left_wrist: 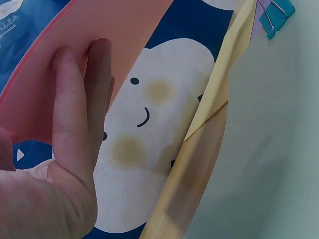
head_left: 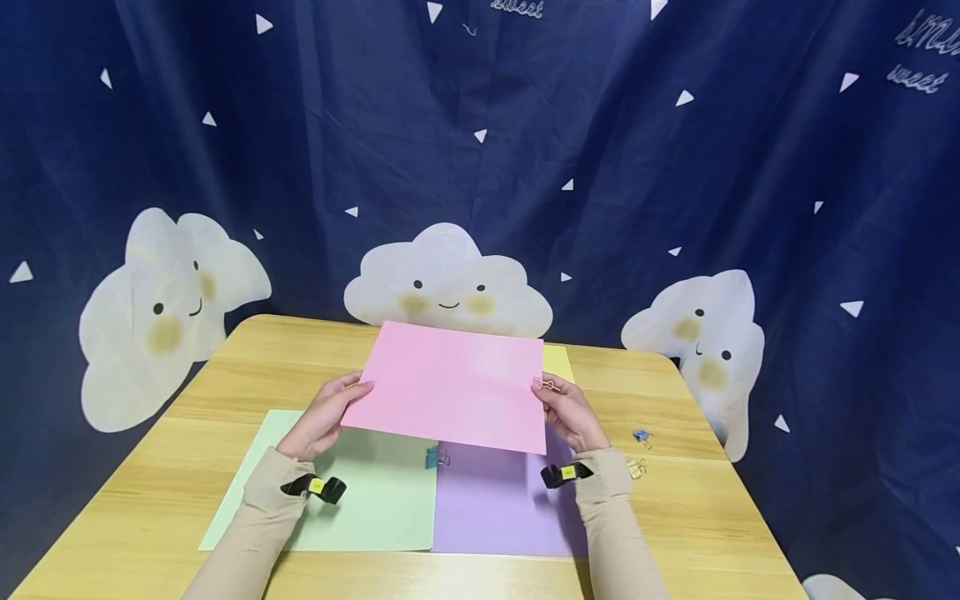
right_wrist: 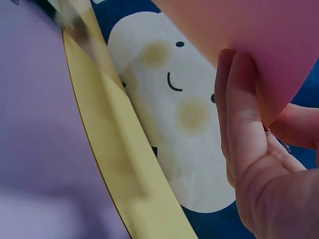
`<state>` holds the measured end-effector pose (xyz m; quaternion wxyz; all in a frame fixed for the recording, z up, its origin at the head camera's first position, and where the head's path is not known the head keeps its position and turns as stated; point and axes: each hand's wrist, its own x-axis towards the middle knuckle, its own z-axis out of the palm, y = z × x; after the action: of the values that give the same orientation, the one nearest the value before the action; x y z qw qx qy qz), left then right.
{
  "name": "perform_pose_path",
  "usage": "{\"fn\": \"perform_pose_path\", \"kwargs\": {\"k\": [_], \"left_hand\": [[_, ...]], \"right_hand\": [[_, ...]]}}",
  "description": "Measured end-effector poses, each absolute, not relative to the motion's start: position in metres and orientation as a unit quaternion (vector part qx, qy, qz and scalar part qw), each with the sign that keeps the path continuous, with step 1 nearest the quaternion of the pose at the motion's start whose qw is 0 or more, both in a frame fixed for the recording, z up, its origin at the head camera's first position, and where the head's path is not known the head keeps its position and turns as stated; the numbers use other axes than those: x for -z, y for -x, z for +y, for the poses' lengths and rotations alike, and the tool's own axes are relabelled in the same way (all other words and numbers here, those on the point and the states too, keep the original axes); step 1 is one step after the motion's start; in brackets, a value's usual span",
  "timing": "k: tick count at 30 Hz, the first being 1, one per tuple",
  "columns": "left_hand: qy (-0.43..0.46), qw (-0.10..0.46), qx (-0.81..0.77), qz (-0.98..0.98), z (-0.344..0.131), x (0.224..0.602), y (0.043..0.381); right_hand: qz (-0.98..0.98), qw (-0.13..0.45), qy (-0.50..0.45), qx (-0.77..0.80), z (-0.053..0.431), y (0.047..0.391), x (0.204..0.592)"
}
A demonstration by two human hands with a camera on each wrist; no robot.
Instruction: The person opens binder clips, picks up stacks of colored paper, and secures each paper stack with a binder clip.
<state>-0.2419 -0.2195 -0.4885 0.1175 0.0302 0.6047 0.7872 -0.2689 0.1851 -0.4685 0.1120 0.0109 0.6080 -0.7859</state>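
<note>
Both hands hold a pink sheet of paper point(head_left: 457, 387) raised and tilted above the table. My left hand point(head_left: 322, 417) grips its left edge, thumb on the front face; in the left wrist view, the fingers point(left_wrist: 72, 109) lie against its back. My right hand point(head_left: 566, 412) pinches the right edge, where the wire handles of a binder clip point(head_left: 550, 385) stick out beside the thumb. The clip's body is mostly hidden there. Beneath lie a light green sheet point(head_left: 360, 508) and a purple sheet point(head_left: 502, 517), with a teal binder clip point(head_left: 432, 457) at the green sheet's right edge.
A yellow sheet point(head_left: 557, 363) shows partly behind the pink one. On the wooden table point(head_left: 697, 517), to the right, lie a blue binder clip point(head_left: 642, 436) and a yellow binder clip point(head_left: 637, 468). A dark blue curtain point(head_left: 420, 150) with cloud prints hangs behind the table.
</note>
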Motion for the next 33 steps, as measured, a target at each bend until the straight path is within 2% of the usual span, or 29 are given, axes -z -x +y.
{"fn": "perform_pose_path", "kwargs": {"k": [33], "left_hand": [[-0.029,0.109,-0.792,0.601,-0.2146,0.4883,0.2412]], "right_hand": [[0.542,0.173,-0.012,0.822,0.1891,0.2697,0.4662]]}}
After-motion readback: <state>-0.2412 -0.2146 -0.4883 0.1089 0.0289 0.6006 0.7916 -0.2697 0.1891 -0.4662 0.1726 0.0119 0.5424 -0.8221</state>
